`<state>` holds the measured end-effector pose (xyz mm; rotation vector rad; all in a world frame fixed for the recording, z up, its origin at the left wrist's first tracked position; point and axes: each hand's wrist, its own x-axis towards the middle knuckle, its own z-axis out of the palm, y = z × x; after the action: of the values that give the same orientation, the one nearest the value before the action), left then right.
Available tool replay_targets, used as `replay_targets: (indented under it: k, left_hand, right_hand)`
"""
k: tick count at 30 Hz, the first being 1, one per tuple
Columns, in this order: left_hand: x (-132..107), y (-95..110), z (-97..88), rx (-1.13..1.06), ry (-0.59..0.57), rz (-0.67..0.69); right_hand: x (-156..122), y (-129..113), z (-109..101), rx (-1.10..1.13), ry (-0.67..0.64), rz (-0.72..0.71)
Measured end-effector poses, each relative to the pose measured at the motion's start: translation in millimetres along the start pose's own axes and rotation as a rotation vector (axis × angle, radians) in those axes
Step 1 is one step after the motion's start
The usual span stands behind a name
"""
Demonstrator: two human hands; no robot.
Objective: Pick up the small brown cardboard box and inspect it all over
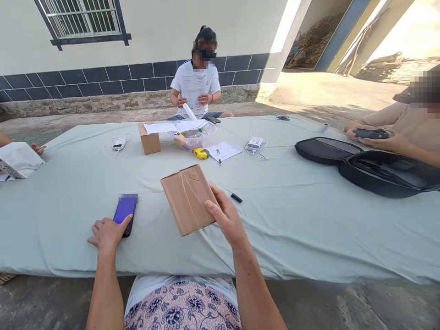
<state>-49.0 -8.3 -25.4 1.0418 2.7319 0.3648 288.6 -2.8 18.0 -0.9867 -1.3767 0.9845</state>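
In my right hand point(225, 215) is a small brown cardboard box point(188, 198), tilted and gripped at its right side, thumb on the near face and fingers behind. Two pale strands or lines run across its face. My left hand point(108, 233) rests on the table with its fingers spread; its thumb lies over the lower part of a smartphone point(124, 213) with a lit blue-purple screen. The phone lies flat on the cloth. A short black cap-like piece point(236, 197) lies to the right of the box.
A pale green cloth point(275, 229) covers the table. Toward the back are a second carton point(150, 143), a plastic basin point(210, 133), a yellow tape measure point(200, 153) and a power bank point(255, 143). An open black case point(385, 176) lies right. A person point(195, 82) opposite holds papers.
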Motion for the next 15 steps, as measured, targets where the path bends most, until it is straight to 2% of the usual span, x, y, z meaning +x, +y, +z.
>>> replay_targets:
  k: [6, 11, 15]
  left_hand:
    - [-6, 9, 6.9, 0.041, -0.035, 0.084]
    - [-18, 26, 15.4, 0.029, 0.014, 0.126]
    - [-23, 34, 14.9, 0.008, 0.035, 0.119]
  right_hand:
    - [0, 4, 0, 0.005, -0.01, 0.03]
    - [-1, 6, 1, 0.026, 0.021, 0.02]
    - [-2, 1, 1, 0.016, -0.001, 0.024]
